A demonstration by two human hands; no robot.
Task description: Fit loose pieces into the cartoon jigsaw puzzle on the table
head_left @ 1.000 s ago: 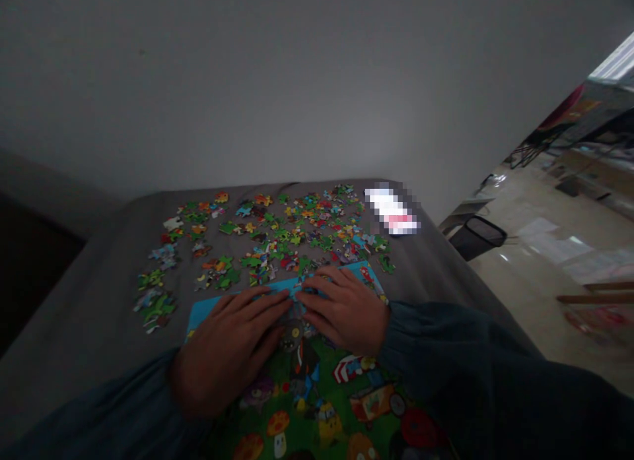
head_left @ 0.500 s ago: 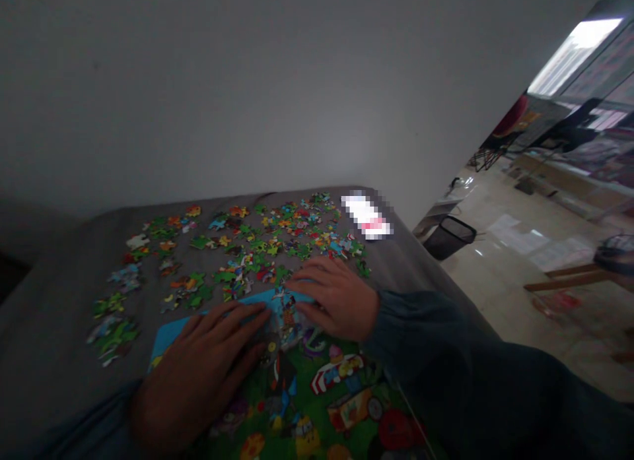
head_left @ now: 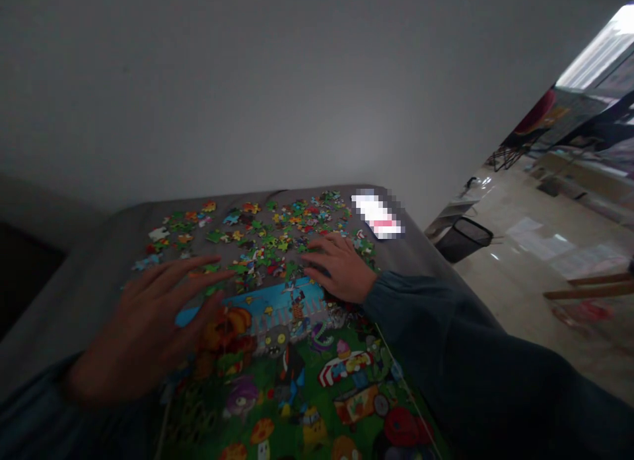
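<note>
A colourful cartoon picture board point(head_left: 292, 354) lies at the near side of the table, with a blue strip along its far edge. Beyond it many loose jigsaw puzzle pieces point(head_left: 270, 242) are scattered in green, orange and red. My left hand point(head_left: 153, 321), slightly blurred, hovers over the board's left side with its fingers spread and nothing in them. At the board's far right corner, my right hand point(head_left: 344, 268) rests with fingers stretched toward the nearest pieces. Its fingertips touch or hang just over them; no held piece shows.
A grey cloth point(head_left: 119, 242) covers the table, which stands against a pale wall point(head_left: 257, 90). A bright-screened phone point(head_left: 376, 212) lies at the back right corner. Past the right edge, a dark bin point(head_left: 465, 239) stands on the shiny floor point(head_left: 520, 249).
My left hand has drawn back to the left, uncovering the board's upper left part. My right hand has shifted a little farther away, off the blue strip toward the pieces. The view has turned slightly.
</note>
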